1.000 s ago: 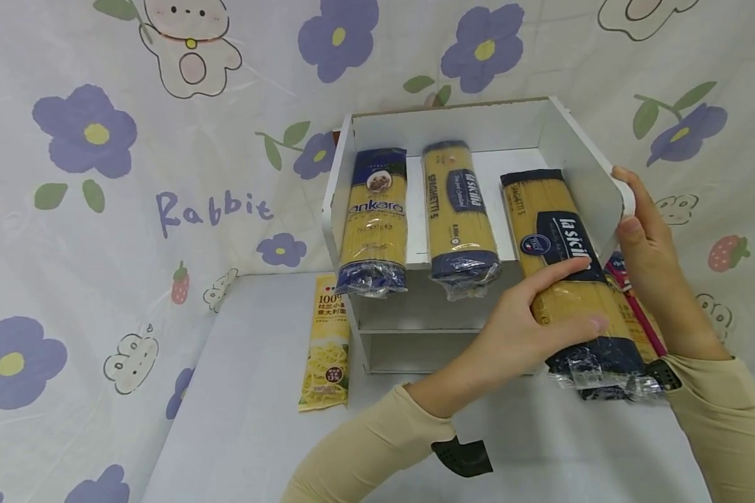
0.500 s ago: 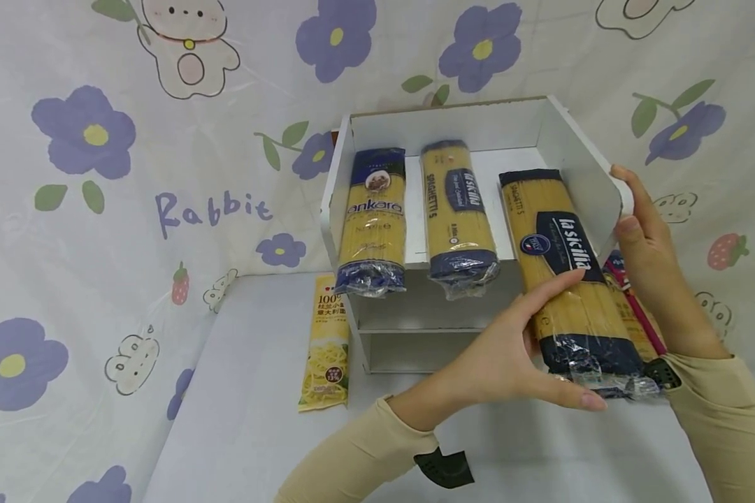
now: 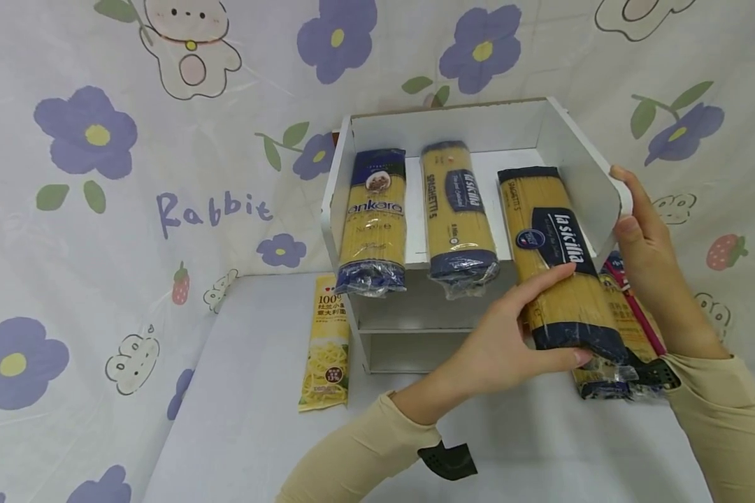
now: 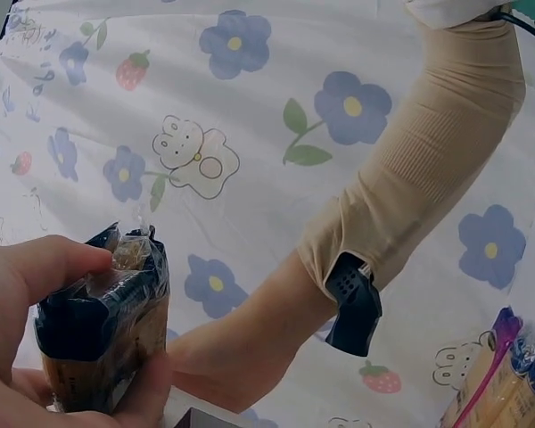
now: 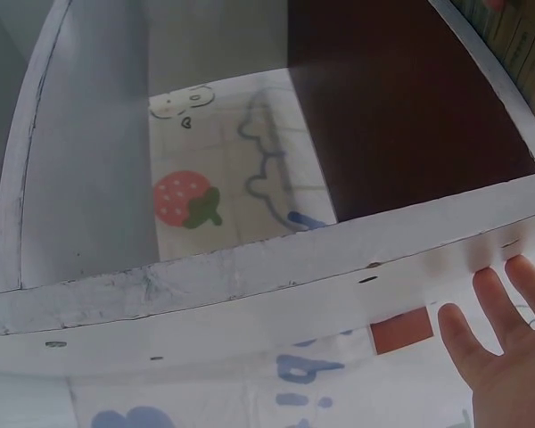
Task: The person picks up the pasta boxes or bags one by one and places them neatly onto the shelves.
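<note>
In the head view, the left hand holds a la sicilia spaghetti pack by its lower part, thumb near the dark wrapped end. That pack's top lies on the upper tier of a white shelf unit; its lower end sticks out past the front. The left wrist view shows the left hand around the pack's crinkled end. The right hand grips the front corner of the shelf's right side panel. In the right wrist view, right-hand fingertips touch the outer panel.
An ankara spaghetti pack and another la sicilia pack lie on the upper tier. A yellow noodle pack rests on the white table, left of the shelf. More pasta packs are partly hidden beneath the right hand.
The left thumb came off the pack half a second ago and now touches its lower end. The pack has shifted slightly up and left, its lower end raised. The right hand stays in place.
</note>
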